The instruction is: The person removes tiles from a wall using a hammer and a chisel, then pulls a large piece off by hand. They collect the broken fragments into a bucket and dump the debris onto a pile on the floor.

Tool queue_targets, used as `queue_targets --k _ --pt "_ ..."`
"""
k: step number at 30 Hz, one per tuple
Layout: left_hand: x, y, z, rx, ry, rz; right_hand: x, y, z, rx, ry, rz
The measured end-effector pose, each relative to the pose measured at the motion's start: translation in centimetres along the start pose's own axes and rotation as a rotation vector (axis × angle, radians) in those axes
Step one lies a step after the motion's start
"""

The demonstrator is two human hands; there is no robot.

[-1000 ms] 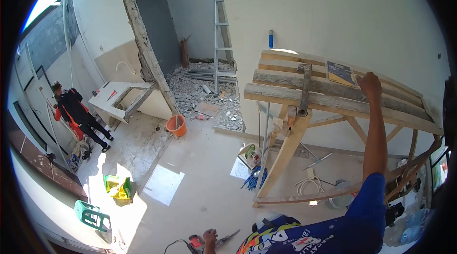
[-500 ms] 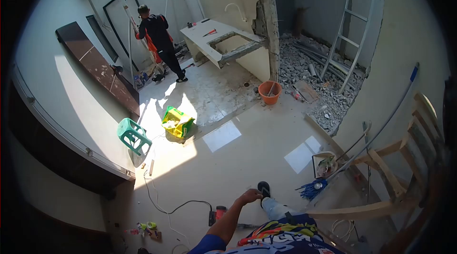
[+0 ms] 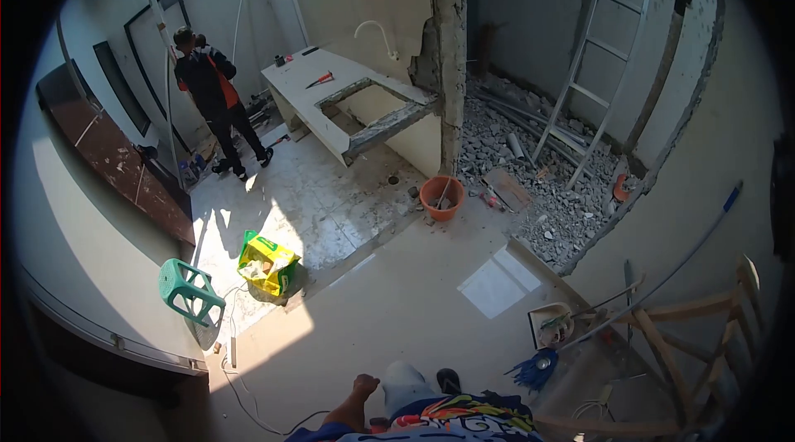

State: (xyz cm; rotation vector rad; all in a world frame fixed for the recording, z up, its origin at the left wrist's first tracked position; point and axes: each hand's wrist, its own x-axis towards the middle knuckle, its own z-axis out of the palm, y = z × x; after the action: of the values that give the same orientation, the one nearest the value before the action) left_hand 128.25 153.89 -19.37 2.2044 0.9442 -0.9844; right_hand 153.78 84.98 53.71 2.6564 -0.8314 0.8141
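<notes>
My left hand [image 3: 363,386] hangs low at the bottom of the view, beside my light-coloured trouser leg [image 3: 406,384]. Its fingers look curled in, and I see nothing held in them. Just below, a small part of a red tool [image 3: 378,424] shows on the tiled floor between my forearm and shirt. My right hand is out of view. One dark shoe [image 3: 448,381] of mine stands on the floor.
A yellow-green sack [image 3: 267,266] and green stool [image 3: 186,289] stand at left. An orange bucket [image 3: 441,198] sits by the broken wall. Rubble [image 3: 530,185] lies under a ladder [image 3: 596,69]. A blue mop [image 3: 534,369] and wooden frame [image 3: 679,351] are right. Another person [image 3: 211,94] stands beyond.
My view has moved forward over the floor; sack, stool and bucket appear lower and further left. My left hand has swung down and back towards me. The other person has turned and raised a hand.
</notes>
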Motion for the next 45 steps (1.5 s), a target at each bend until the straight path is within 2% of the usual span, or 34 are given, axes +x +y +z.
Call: queue_targets --k 1,2,3,4,5,6,7,8,9,10,11,12,14,15,16,17,18,20,21,22,26,27,29,30,32,33,34,35,36,38,39,42,44,45 --pt "0.1 0.7 0.8 -0.181 0.041 -0.101 -0.4 -2.0 -1.0 0.043 0.056 0.007" --pt "0.1 1.3 1.2 -0.226 0.177 -0.073 -0.9 -4.6 -1.6 0.087 0.14 -0.004" --pt "-0.9 3.5 -0.5 -0.315 0.15 -0.134 -1.4 -7.1 -1.5 0.131 0.231 -0.042" --pt "3.3 2.8 0.5 -0.156 0.075 -0.079 -1.9 -9.6 -1.5 0.172 0.322 -0.084" --pt "3.1 3.3 -1.9 -0.423 0.151 -0.345 -2.6 -12.4 -1.3 0.213 0.41 -0.121" --pt "6.4 0.9 -4.6 -0.308 0.114 -0.241 -3.4 -15.5 -1.5 0.249 0.497 -0.163" --pt "9.7 -1.6 -7.2 -0.199 0.067 -0.139 -5.5 -21.6 -1.9 0.483 0.468 -0.168" --pt "11.7 -3.4 -8.2 -0.099 0.011 -0.039 -8.2 -28.7 -2.0 0.734 0.398 0.068" --pt "6.6 -0.9 -17.0 -0.815 -0.171 -0.277 -8.3 -31.9 2.0 0.918 0.17 0.037" --pt "8.9 -3.4 -19.7 -0.656 -0.071 -0.136 -8.5 -35.1 6.0 1.074 -0.066 0.045" --pt "11.1 -5.7 -22.6 -0.466 0.051 -0.014 -11.7 -42.6 7.0 1.249 -0.053 -0.05" --pt "12.3 -7.5 -26.3 -0.275 0.188 0.079 -15.2 -49.0 7.6 1.399 -0.175 -0.107" --pt "13.6 -9.8 -32.9 -0.446 0.352 -0.081 -22.3 -59.0 8.7 1.333 -0.554 -0.08" --pt "14.7 -11.0 -35.8 -0.506 0.394 -0.141 -25.4 -62.4 13.1 1.325 -0.613 -0.145" --pt "16.2 -12.3 -38.0 -0.552 0.495 -0.15 -28.6 -65.7 11.3 1.275 -0.875 -0.047" --pt "17.3 -13.4 -40.1 -0.655 0.469 -0.207 -31.4 -67.5 13.4 1.196 -1.072 -0.018" --pt "18.7 -14.1 -41.9 -0.765 0.442 -0.265 -34.1 -69.2 14.5 1.173 -1.226 0.1" --pt "22.1 -15.4 -42.9 -0.906 0.56 -0.299 -37.8 -71.7 16.5 1.133 -1.462 0.246" --pt "22.7 -14.9 -43.4 -0.976 0.627 -0.282 -38.7 -73.0 16.5 1.095 -1.511 0.278" --pt "23.0 -14.2 -43.4 -0.97 0.565 -0.303 -38.9 -74.5 16.4 1.058 -1.573 0.341" --pt "24.6 -8.2 -43.0 -0.959 0.26 -0.332 -36.3 -82.1 19.3 1.089 -1.58 0.123" --pt "25.0 -6.5 -42.3 -0.588 0.26 -0.083 -34.9 -84.2 19.6 1.123 -1.581 0.056" --pt "26.7 0.6 -42.4 -0.361 0.238 -0.256 -31.3 -89.9 18.9 1.219 -1.544 0.007" --pt "27.1 4.0 -42.5 -0.375 0.322 -0.184 -29.6 -92.4 18.5 1.261 -1.522 -0.013" --pt "31.2 9.7 -46.4 -0.176 0.298 0.136 -26.7 -97.4 18.9 1.385 -1.503 -0.073" --pt "32.2 11.1 -49.1 -0.154 0.412 0.178 -25.5 -100.1 19.1 1.465 -1.454 -0.12" --pt "29.9 14.3 -54.7 -0.137 0.512 0.208 -24.5 -102.2 19.3 1.526 -1.415 -0.167" --pt "29.5 15.8 -59.0 -0.255 0.512 0.329 -23.6 -104.3 20.2 1.498 -1.366 -0.213" --pt "29.4 16.9 -63.0 -0.38 0.514 0.45 -23.9 -105.6 22.4 1.418 -1.268 -0.297" --pt "29.0 20.3 -71.0 -0.497 0.612 0.476 -23.2 -110.5 27.8 1.302 -1.012 -0.465" --pt "29.1 21.4 -74.6 -0.519 0.699 0.505 -22.8 -112.7 29.3 1.131 -1.003 -0.499" --pt "31.2 23.6 -82.5 -0.578 1.012 0.545 -20.3 -118.2 23.6 1.063 -1.063 -0.693" --pt "34.4 24.5 -86.0 -0.564 1.195 0.564 -19.4 -122.3 19.4 0.997 -1.11 -0.932" --pt "37.0 24.6 -86.7 -0.53 1.258 0.567 -19.2 -123.9 16.8 1.155 -0.875 -1.096"
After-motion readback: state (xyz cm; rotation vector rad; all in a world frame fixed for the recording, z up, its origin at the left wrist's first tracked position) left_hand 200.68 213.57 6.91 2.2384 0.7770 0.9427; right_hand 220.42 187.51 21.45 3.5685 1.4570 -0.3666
